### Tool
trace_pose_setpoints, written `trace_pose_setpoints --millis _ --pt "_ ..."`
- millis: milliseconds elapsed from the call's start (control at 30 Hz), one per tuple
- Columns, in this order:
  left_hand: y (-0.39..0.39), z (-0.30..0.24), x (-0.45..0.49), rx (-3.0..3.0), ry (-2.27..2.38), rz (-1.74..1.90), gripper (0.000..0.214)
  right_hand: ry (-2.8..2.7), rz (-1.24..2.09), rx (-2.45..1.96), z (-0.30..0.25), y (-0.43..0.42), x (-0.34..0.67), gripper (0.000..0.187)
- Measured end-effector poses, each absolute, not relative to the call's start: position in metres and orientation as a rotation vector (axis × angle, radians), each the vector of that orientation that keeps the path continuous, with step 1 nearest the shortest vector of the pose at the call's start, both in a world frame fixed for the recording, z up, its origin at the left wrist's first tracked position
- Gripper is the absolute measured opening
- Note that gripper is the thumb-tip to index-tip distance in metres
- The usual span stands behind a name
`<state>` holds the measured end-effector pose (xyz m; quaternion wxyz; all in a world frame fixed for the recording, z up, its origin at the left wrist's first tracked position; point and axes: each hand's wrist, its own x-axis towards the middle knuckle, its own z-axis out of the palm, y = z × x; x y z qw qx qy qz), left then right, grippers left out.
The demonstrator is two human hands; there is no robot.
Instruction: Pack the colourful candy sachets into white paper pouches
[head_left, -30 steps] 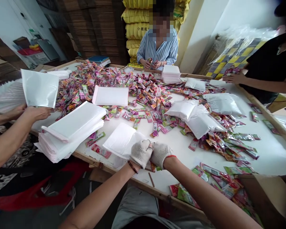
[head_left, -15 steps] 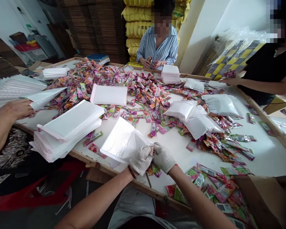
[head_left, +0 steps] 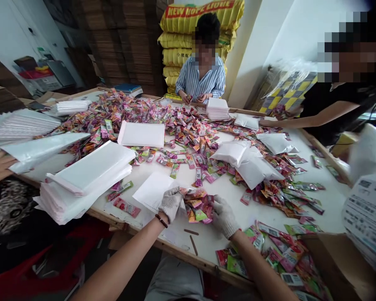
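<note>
Spreading between your left hand (head_left: 171, 205) and right hand (head_left: 225, 216), the bunch of sachets (head_left: 199, 205) is over the near part of the table (head_left: 207, 242); whether it touches the surface is unclear. Half a second ago your hands were pressed together and nearly hid it; now they stand apart, one at each side of the bunch, which suggests it is being loosened rather than squeezed. At the bunch's left edge, your left fingers are curled on the corner of the white mailer (head_left: 153, 189); whether they pinch sachets too cannot be told. Your right fingers bend against the bunch's right edge, their grip unclear. The white mailer, tilted up before, now looks flatter, beyond and left of the bunch. Farther left of the bunch lies a stack of mailers (head_left: 90, 167); beyond it to the right are filled mailers (head_left: 232, 153).
</note>
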<state>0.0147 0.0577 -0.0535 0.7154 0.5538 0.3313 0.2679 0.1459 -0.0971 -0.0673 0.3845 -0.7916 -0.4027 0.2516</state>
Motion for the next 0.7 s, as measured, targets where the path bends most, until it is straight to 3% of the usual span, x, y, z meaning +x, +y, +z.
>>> trace_pose_setpoints --millis 167,333,467,700 --pt "0.057 -0.009 0.024 1.104 0.763 0.659 0.030 -0.798 0.899 -1.756 -0.025 -0.068 0.146 0.023" --pt "0.085 0.057 0.030 1.543 0.746 0.621 0.031 -0.773 0.817 -1.610 0.055 -0.066 0.179 0.010" --pt "0.107 0.114 0.040 1.950 0.728 0.629 0.032 -0.823 0.703 -1.676 0.110 -0.063 0.204 0.012" --pt "0.110 0.142 0.056 1.921 0.663 0.550 0.034 -0.845 0.776 -1.583 0.130 -0.062 0.217 0.018"
